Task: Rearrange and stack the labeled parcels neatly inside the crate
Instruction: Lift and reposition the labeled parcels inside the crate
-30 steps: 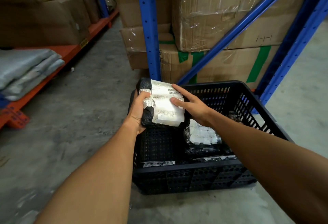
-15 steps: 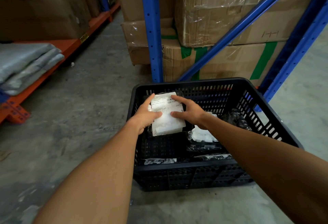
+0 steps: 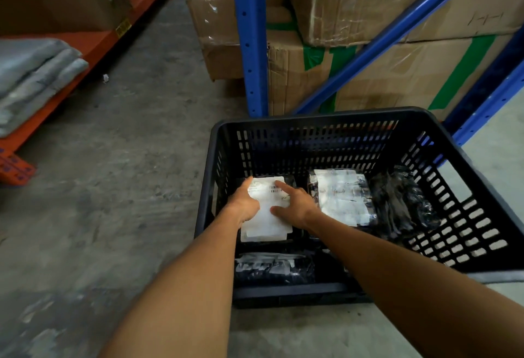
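Observation:
A black slotted plastic crate point(image 3: 320, 119) stands on the concrete floor. Deep in its left half lies a black parcel with a white label point(image 3: 268, 223). My left hand point(image 3: 243, 206) grips that parcel's left edge. My right hand point(image 3: 296, 207) lies flat on the label with spread fingers. To the right lies a second labeled parcel point(image 3: 341, 197). Beside it is a crumpled black parcel point(image 3: 401, 204) with no label showing. Another parcel point(image 3: 273, 268) sits against the crate's near wall, partly hidden by the rim.
Blue rack posts point(image 3: 251, 37) and stacked cardboard boxes point(image 3: 397, 68) rise just behind the crate. An orange shelf point(image 3: 93, 45) on the left holds folded grey bags point(image 3: 34, 74). Bare concrete floor point(image 3: 127, 159) stretches left of the crate.
Both hands have lowered the labeled parcel from above the crate's rim down to the bottom of its left half. My view has moved closer over the crate.

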